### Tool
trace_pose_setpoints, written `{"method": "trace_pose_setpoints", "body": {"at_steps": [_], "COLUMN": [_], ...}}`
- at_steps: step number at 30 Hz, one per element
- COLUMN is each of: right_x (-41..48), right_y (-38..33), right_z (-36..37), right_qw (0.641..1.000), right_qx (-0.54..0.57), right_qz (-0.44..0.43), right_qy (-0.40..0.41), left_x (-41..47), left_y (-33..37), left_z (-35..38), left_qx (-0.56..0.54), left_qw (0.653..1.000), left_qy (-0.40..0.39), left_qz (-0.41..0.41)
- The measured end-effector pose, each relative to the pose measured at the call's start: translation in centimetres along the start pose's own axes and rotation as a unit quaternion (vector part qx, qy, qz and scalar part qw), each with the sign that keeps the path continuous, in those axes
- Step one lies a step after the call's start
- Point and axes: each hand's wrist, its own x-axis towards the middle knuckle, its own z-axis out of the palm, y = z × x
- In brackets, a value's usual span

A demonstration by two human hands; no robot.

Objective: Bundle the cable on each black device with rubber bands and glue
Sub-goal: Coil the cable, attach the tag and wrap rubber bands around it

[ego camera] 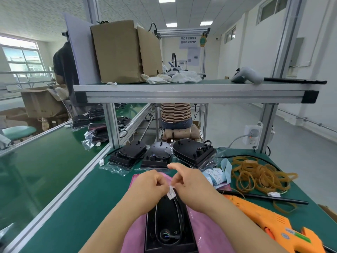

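Workbench: we see a green-topped workbench (87, 201) filling the lower half of the frame, with an aluminium rail along its left edge.
Upper shelf: a green shelf (182, 84) spans the middle of the frame and carries a cardboard box (116, 52) at its left end.
Pink cloth: a pink cloth (134, 234) lies at bottom centre, under the work.
Black device: the black device (167, 227) rests on the pink cloth at bottom centre, lengthwise away from us, its far end directly beneath both hands.
Glue gun: an orange glue gun (273, 223) lies at lower right, just right of the right forearm.
Rubber bands: a loose heap of tan rubber bands (260, 176) sits at right of centre, near the right hand but apart from it.
Waiting devices: three more black devices (193, 152) stand in a row beyond the hands.
Left hand: the left hand (151, 185) is curled, its fingertips pinching the cable end.
Right hand: the right hand (191, 181) meets the left, forefinger lifted and lower fingers curled; we cannot tell whether it grips anything.
Cable: the cable (180, 210) runs from the device's near end up its right side to the hands.
Tag: a white tag (171, 192) hangs on the cable just below the fingertips.
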Motion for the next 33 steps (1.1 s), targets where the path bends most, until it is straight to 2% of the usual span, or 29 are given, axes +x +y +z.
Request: {"method": "trace_pose_setpoints", "body": {"at_steps": [2,3,5,8,11,17,22,26,33], "right_x": [0.1,0.1,0.1,-0.1,-0.1,0.3,0.3,0.5,0.9], "right_y": [0.6,1.0,1.8,2.4,2.7,2.9,3.2,3.4,3.6], "right_z": [0.0,0.0,0.2,1.0,1.7,3.1,4.1,4.4,4.5], "right_qw": [0.998,0.997,0.996,0.994,0.992,0.993,0.993,0.992,0.993], "right_qx": [0.028,0.035,0.021,-0.002,0.007,-0.007,-0.041,-0.041,-0.032], "right_qz": [0.024,0.040,0.070,0.106,0.126,0.114,0.110,0.116,0.116], "right_qy": [0.045,0.058,0.045,0.001,-0.007,0.013,0.022,0.028,0.019], "left_x": [-0.3,-0.6,-1.4,-2.1,-2.1,-2.3,-2.2,-2.3,-2.4], "left_y": [-0.6,-0.8,-1.1,-1.6,-1.6,-1.4,-1.2,-1.4,-1.5], "left_z": [0.6,1.1,2.0,3.1,3.1,2.8,2.7,2.6,2.4], "left_qx": [-0.093,-0.162,-0.285,-0.369,-0.377,-0.373,-0.349,-0.387,-0.337], "left_qw": [0.991,0.977,0.934,0.891,0.884,0.884,0.895,0.874,0.894], "left_qy": [0.039,0.054,0.057,0.063,0.068,0.050,0.059,0.039,0.013], "left_qz": [-0.083,-0.131,-0.206,-0.255,-0.270,-0.278,-0.272,-0.290,-0.294]}}
